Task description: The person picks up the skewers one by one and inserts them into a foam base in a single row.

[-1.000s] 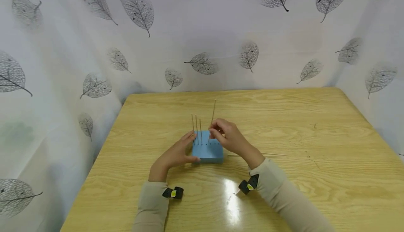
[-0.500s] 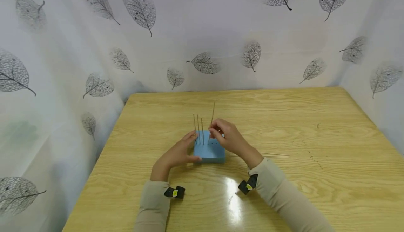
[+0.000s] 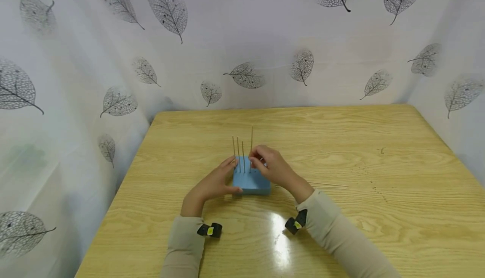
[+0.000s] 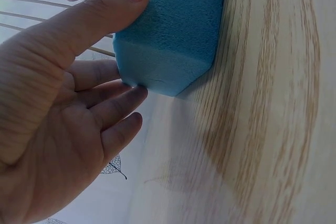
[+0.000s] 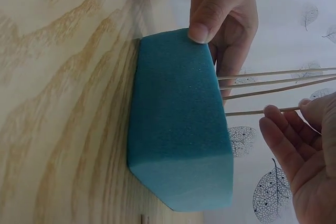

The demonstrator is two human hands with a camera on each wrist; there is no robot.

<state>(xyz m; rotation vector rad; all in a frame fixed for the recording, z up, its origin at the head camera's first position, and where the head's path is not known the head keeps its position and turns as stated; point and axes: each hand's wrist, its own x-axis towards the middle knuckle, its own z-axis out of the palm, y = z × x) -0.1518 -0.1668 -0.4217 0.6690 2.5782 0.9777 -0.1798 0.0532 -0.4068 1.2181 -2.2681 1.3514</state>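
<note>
A blue foam block (image 3: pixel 251 184) with a row of small holes sits on the table. My left hand (image 3: pixel 212 182) holds its left end, thumb on the front face (image 4: pixel 173 9) and fingers at the back. Three thin wooden sticks (image 3: pixel 238 154) stand upright in the block's left holes. Between thumb and fingertips my right hand (image 3: pixel 277 168) pinches a fourth stick (image 3: pixel 251 137), nearly upright just right of those three. In the right wrist view this stick's lower end (image 5: pixel 244 113) meets the block's top.
Several loose sticks (image 3: pixel 329 184) lie on the wooden table (image 3: pixel 379 210) to the right, partly behind the right wrist. A white curtain (image 3: pixel 265 38) printed with leaves hangs behind and beside the table. Each sleeve carries a small black wrist camera (image 3: pixel 214 230).
The pinched stick has gone from leaning right to nearly upright, and its top is lower. My right hand has shifted slightly down with it. My left hand keeps its hold on the block.
</note>
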